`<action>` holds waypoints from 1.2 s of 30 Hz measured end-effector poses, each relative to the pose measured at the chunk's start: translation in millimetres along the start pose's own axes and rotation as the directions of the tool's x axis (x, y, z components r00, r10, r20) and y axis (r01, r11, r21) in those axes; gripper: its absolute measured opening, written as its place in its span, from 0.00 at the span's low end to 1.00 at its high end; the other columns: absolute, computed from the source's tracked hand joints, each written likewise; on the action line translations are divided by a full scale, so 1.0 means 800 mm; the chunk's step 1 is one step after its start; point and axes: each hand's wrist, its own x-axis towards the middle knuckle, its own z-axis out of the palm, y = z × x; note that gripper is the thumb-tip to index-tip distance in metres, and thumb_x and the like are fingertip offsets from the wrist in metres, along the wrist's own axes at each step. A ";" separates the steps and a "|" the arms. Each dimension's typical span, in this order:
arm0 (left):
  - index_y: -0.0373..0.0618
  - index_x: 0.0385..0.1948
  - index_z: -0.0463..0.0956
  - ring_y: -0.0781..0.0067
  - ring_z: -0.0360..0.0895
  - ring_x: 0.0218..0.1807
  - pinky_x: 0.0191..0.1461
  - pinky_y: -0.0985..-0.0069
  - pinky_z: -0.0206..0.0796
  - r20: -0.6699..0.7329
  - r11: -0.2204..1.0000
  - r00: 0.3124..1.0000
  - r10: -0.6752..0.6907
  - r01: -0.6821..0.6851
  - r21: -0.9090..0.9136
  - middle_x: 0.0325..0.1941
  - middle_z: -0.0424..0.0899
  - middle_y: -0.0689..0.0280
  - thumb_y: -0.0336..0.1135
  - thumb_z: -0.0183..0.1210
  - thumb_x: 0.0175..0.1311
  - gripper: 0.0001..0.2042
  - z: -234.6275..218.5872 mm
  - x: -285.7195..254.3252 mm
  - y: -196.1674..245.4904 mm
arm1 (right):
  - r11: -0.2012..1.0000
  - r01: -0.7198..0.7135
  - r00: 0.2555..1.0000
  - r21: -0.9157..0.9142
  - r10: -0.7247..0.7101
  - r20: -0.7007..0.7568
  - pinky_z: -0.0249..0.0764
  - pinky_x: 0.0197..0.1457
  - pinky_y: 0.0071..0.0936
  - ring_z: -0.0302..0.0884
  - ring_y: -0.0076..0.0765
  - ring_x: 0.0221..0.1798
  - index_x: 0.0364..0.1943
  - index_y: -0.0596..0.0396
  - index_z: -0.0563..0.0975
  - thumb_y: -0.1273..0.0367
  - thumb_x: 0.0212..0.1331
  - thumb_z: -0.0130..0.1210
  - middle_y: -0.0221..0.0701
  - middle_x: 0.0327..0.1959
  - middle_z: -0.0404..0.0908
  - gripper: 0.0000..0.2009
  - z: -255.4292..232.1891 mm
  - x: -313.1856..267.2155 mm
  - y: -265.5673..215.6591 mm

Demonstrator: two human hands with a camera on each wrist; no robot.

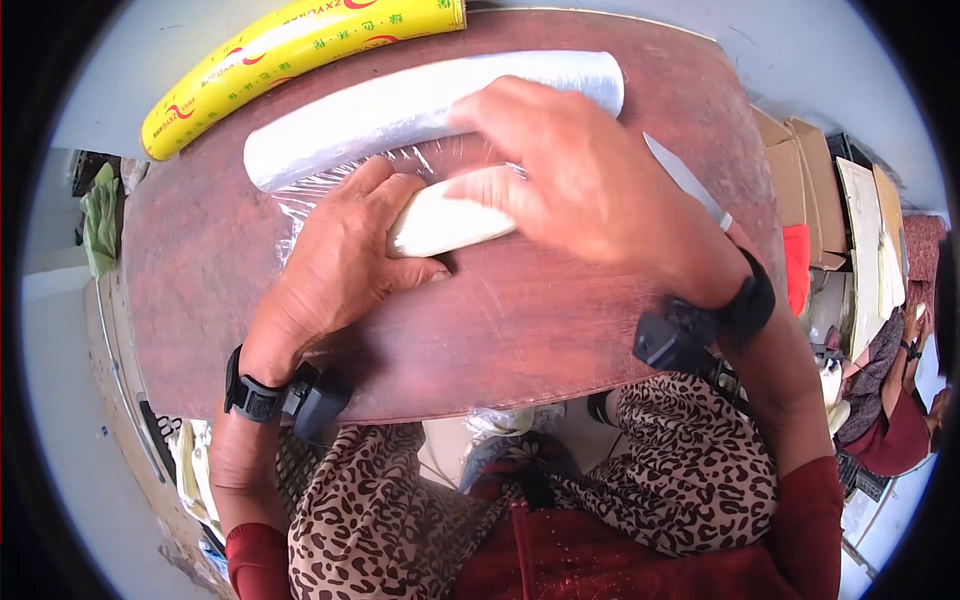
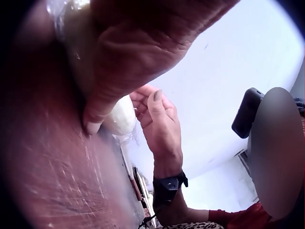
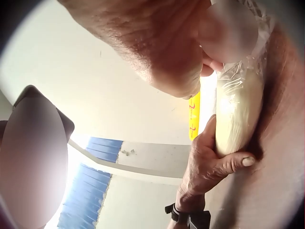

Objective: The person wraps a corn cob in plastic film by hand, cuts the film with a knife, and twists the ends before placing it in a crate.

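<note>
A pale, smooth, elongated item [image 1: 440, 222] lies on the reddish-brown table, partly covered in clear film [image 3: 233, 78]. My left hand [image 1: 345, 240] grips its left end, thumb on the near side and fingers over the far side; the left wrist view shows the thumb low against the table. Over the item's right end is my right hand [image 1: 575, 185], blurred, with relaxed fingers reaching towards the film roll [image 1: 420, 108] and the thumb close to the item. Wrinkled film runs from the roll beside my left hand. Whether my right fingers hold film is unclear.
A yellow printed tube [image 1: 300, 60] lies along the far left edge of the table [image 1: 480, 340]. A knife [image 1: 685, 180] rests right of the roll, beside my right forearm. Cardboard [image 1: 815, 190] stands beyond the right edge, with another person partly visible at far right.
</note>
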 end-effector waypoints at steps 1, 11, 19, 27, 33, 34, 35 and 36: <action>0.38 0.47 0.74 0.46 0.74 0.49 0.52 0.59 0.68 -0.004 1.000 1.000 0.007 -0.007 -0.016 0.44 0.75 0.54 0.36 0.74 0.41 0.28 -0.001 0.001 -0.001 | 0.998 0.048 0.998 -0.037 -0.046 0.044 0.70 0.46 0.45 0.75 0.51 0.46 0.39 0.59 0.75 0.60 0.59 0.59 0.43 0.38 0.75 0.15 0.004 -0.005 -0.005; 0.37 0.40 0.74 0.47 0.74 0.46 0.48 0.61 0.68 -0.042 0.966 0.965 -0.259 0.259 -0.005 0.41 0.76 0.53 0.33 0.71 0.46 0.20 -0.024 -0.045 -0.017 | 0.994 0.031 0.973 -0.101 -0.007 0.229 0.65 0.55 0.40 0.67 0.45 0.54 0.57 0.57 0.67 0.71 0.48 0.65 0.38 0.49 0.67 0.29 0.023 -0.022 -0.009; 0.40 0.45 0.75 0.51 0.74 0.52 0.52 0.61 0.68 -0.291 0.868 0.945 -0.148 0.265 0.419 0.49 0.76 0.55 0.24 0.66 0.50 0.18 -0.059 -0.091 -0.014 | 0.999 0.025 0.983 -0.023 -0.020 0.182 0.65 0.53 0.44 0.68 0.44 0.52 0.48 0.59 0.69 0.72 0.57 0.58 0.38 0.46 0.68 0.16 0.022 -0.020 -0.010; 0.37 0.56 0.68 0.49 0.70 0.50 0.54 0.58 0.64 -0.235 0.972 0.962 0.141 -0.089 0.217 0.51 0.72 0.54 0.29 0.69 0.45 0.31 0.014 -0.007 0.016 | 0.975 0.083 0.993 -0.205 -0.065 0.095 0.61 0.51 0.41 0.68 0.41 0.52 0.51 0.59 0.71 0.68 0.56 0.58 0.34 0.43 0.72 0.18 0.028 -0.018 -0.008; 0.38 0.55 0.69 0.51 0.71 0.48 0.52 0.59 0.65 -0.192 0.977 0.974 0.116 -0.077 0.197 0.48 0.74 0.56 0.31 0.70 0.43 0.32 0.015 -0.014 0.015 | 0.981 -0.015 0.959 -0.192 0.068 0.275 0.60 0.55 0.42 0.67 0.44 0.53 0.53 0.59 0.71 0.66 0.54 0.62 0.37 0.49 0.72 0.23 0.012 -0.022 -0.024; 0.38 0.54 0.69 0.51 0.71 0.48 0.52 0.59 0.65 -0.177 0.976 0.978 0.113 -0.076 0.204 0.48 0.74 0.56 0.31 0.71 0.43 0.32 0.015 -0.020 0.021 | 0.987 -0.005 0.963 -0.158 0.047 0.265 0.61 0.56 0.42 0.67 0.44 0.53 0.53 0.59 0.71 0.65 0.54 0.62 0.37 0.49 0.73 0.23 0.012 -0.025 -0.024; 0.38 0.54 0.69 0.51 0.71 0.49 0.52 0.59 0.65 -0.159 0.975 0.981 0.110 -0.076 0.210 0.48 0.74 0.56 0.31 0.71 0.42 0.32 0.015 -0.023 0.024 | 0.992 0.003 0.967 -0.124 0.028 0.253 0.61 0.56 0.42 0.67 0.44 0.53 0.53 0.59 0.71 0.65 0.54 0.62 0.37 0.49 0.73 0.23 0.013 -0.030 -0.024; 0.38 0.54 0.70 0.52 0.71 0.49 0.52 0.60 0.65 -0.164 0.975 0.981 0.107 -0.071 0.208 0.49 0.74 0.56 0.31 0.71 0.43 0.32 0.017 -0.023 0.024 | 0.996 0.013 0.970 -0.090 0.010 0.242 0.61 0.57 0.42 0.67 0.44 0.54 0.53 0.60 0.71 0.65 0.54 0.63 0.37 0.49 0.73 0.24 0.013 -0.034 -0.024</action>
